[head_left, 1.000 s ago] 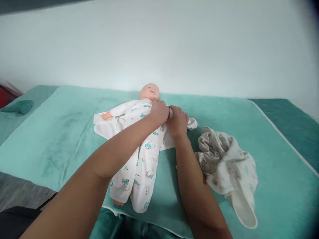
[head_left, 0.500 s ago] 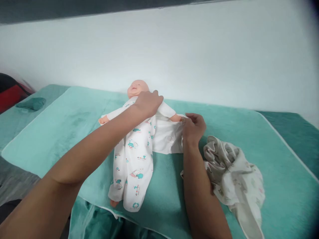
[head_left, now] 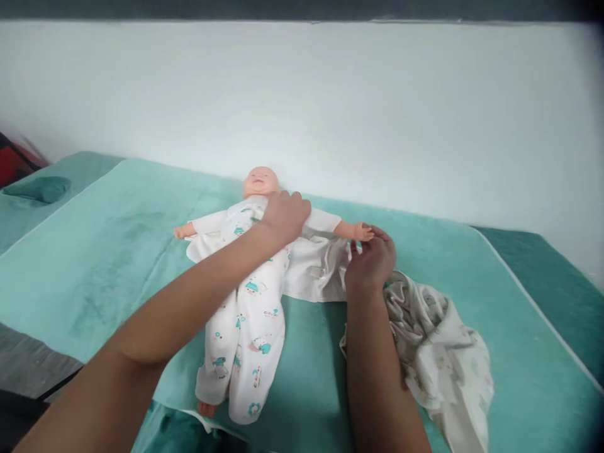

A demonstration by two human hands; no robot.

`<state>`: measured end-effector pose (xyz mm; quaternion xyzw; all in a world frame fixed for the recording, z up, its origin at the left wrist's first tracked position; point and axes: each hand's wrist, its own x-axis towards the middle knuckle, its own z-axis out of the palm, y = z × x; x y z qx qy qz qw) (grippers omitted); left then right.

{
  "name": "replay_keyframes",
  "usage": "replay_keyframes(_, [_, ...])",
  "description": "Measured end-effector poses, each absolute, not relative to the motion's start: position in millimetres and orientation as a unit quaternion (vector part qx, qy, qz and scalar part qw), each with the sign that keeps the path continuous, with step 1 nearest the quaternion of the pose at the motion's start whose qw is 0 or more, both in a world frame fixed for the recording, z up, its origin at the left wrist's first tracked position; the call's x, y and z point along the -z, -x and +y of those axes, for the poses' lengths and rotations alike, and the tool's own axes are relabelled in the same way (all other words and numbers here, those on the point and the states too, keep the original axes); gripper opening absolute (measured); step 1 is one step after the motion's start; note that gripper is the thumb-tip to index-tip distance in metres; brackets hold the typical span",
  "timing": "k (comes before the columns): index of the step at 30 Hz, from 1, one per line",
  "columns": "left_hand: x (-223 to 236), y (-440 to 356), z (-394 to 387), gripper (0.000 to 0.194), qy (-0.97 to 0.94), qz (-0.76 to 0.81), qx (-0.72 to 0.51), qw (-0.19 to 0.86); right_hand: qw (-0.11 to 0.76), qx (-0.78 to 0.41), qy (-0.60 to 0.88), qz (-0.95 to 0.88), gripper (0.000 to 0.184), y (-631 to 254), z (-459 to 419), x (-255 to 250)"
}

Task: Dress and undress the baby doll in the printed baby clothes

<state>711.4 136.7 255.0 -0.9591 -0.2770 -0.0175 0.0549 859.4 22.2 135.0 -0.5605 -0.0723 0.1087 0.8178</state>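
Note:
A baby doll (head_left: 257, 179) in a white printed romper (head_left: 245, 327) lies on its back on a teal towel (head_left: 117, 251). My left hand (head_left: 283, 215) rests on the doll's chest, fingers curled over the cloth just under its chin. My right hand (head_left: 370, 261) is closed on the edge of the white garment flap (head_left: 311, 270) spread beside the doll, next to the doll's outstretched hand (head_left: 363, 231).
A crumpled cream printed cloth (head_left: 438, 352) lies on the towel to the right, partly under my right forearm. A white wall runs behind the bed. A dark green cushion (head_left: 40, 187) and something red (head_left: 12, 165) sit at far left.
My right hand drew away from the doll's chest to the right, pulling the garment flap open and baring the doll's arm. My left hand stayed on the chest.

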Motion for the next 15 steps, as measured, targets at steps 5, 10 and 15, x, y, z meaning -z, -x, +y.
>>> replay_keyframes(5, [-238,-700,122,0.027,0.973,-0.222,0.052,-0.024,0.717,0.094,0.667,-0.179,0.026,-839,18,-145])
replay_keyframes(10, [-214,-627,144,0.035,0.906,-0.256,0.284,-0.184,0.588,-0.065,0.663,-0.46,0.041,-790,31,-147])
replay_keyframes(15, [-166,-583,165,0.051,0.801,-0.352,0.342,-0.343,0.467,-0.112,0.66,-0.577,0.049,-768,40,-140])
